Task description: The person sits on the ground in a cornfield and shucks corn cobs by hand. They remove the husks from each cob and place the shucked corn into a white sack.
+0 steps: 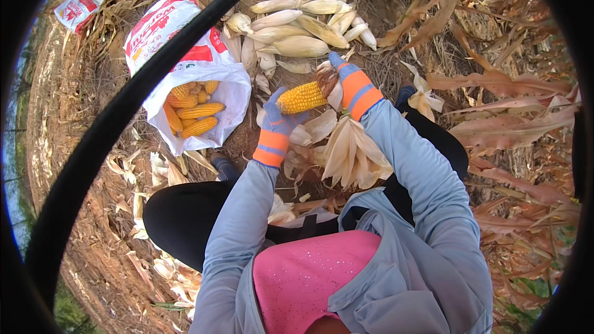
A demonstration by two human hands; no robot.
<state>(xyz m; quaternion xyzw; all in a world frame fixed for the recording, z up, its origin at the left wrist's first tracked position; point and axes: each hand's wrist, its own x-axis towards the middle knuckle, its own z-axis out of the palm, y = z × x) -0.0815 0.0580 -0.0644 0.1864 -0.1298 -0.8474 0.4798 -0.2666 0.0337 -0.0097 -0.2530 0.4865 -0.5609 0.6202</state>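
Note:
A yellow corn cob [301, 98] lies level between my two gloved hands. Its left end sits in my left hand [278, 119], with the fingers around and beneath it. At the other end, my right hand [351, 84] grips the bunched dry husk [328, 81], which still covers that end of the cob. Both gloves are grey with orange bands. Below the hands, a fan of loose pale husk [352, 150] hangs near my right forearm. An open white woven sack [237, 90] stands left of my left hand, with several husked cobs [200, 111] visible inside its mouth.
Several ears in their husks [290, 37] are heaped on the ground beyond my hands. A second printed sack [80, 9] lies at far left. Dry corn leaves [506, 83] crowd the right side. A black strap [153, 88] crosses the view at left.

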